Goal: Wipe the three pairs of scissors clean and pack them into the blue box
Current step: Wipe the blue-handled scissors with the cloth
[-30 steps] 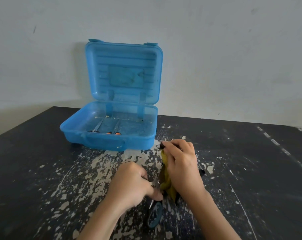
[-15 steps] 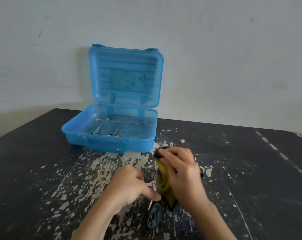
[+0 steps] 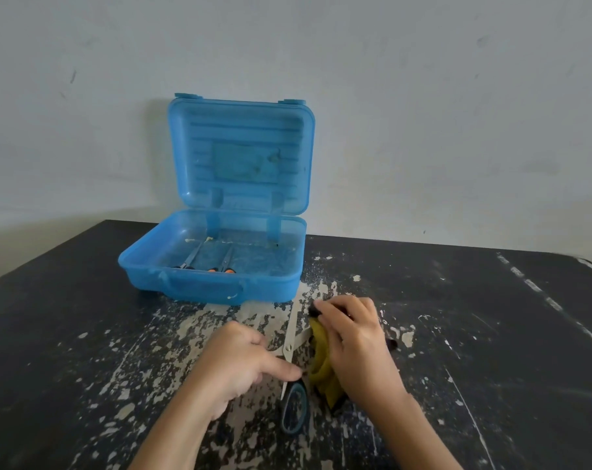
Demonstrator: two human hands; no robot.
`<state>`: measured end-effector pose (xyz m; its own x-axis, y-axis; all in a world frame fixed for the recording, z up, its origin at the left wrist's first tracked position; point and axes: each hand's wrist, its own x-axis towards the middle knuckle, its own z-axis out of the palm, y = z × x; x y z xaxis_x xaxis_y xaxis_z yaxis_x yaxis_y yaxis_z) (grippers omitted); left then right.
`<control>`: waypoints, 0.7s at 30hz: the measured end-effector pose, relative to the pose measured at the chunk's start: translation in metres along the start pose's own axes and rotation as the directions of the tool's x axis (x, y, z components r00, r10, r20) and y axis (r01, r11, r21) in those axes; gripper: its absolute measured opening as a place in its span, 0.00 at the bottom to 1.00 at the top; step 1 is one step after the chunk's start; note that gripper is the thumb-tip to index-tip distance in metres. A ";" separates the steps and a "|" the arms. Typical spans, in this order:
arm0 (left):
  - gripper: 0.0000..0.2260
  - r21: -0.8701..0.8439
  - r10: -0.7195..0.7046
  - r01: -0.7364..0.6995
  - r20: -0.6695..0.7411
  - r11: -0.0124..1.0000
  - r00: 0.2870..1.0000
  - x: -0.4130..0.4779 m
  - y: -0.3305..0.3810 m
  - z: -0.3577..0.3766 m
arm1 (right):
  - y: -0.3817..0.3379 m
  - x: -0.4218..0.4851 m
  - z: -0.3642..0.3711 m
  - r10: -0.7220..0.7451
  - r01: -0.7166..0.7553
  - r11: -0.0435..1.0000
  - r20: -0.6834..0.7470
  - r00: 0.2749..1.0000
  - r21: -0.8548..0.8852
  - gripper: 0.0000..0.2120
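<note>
The third pair is being wiped. The left hand [image 3: 240, 361] curls over the scissors [image 3: 290, 337] and pins them flat between the two hands, a fingertip near the handle. The right hand [image 3: 359, 347] clutches a yellow cloth [image 3: 321, 371] against a blade. Two other pairs [image 3: 206, 262] lie in the open blue box [image 3: 213, 286], beyond the left hand. The next move is probably a lift forward into the box. The table [image 3: 84, 334] is black with chipped pale patches, and a bare whitish wall [image 3: 423, 130] stands behind.
</note>
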<state>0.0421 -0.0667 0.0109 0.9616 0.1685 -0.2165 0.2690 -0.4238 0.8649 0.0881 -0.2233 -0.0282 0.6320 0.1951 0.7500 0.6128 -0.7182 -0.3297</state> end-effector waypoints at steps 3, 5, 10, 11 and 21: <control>0.20 -0.034 -0.025 0.027 0.053 0.999 0.998 0.001 -0.002 -0.005 | 0.019 0.001 0.000 0.201 -0.200 0.979 0.035 0.979 -0.045 0.09; 0.19 -0.121 -0.041 0.049 0.062 0.991 0.997 0.003 -0.003 -0.008 | 0.030 0.001 -0.008 0.333 -0.331 0.943 0.039 0.942 -0.046 0.08; 0.18 -0.234 0.056 -0.068 -0.058 0.970 0.997 0.008 -0.007 -0.007 | 0.013 0.006 -0.009 0.391 -0.402 0.901 -0.095 0.916 -0.163 0.14; 0.18 -0.248 0.067 -0.082 -0.066 0.965 0.996 0.007 -0.006 -0.005 | 0.003 0.007 -0.008 0.313 -0.329 0.935 -0.127 0.941 -0.134 0.14; 0.18 -0.472 0.047 -0.094 -0.110 0.876 0.993 0.008 -0.004 0.001 | -0.055 -0.007 -0.001 -0.176 0.162 0.975 0.085 0.981 0.151 0.14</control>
<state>0.0490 -0.0651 0.0052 0.9616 0.2448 -0.1244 0.1199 0.0330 0.9922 0.0498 -0.1862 -0.0145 0.5522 0.3750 0.7446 0.7716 -0.5681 -0.2861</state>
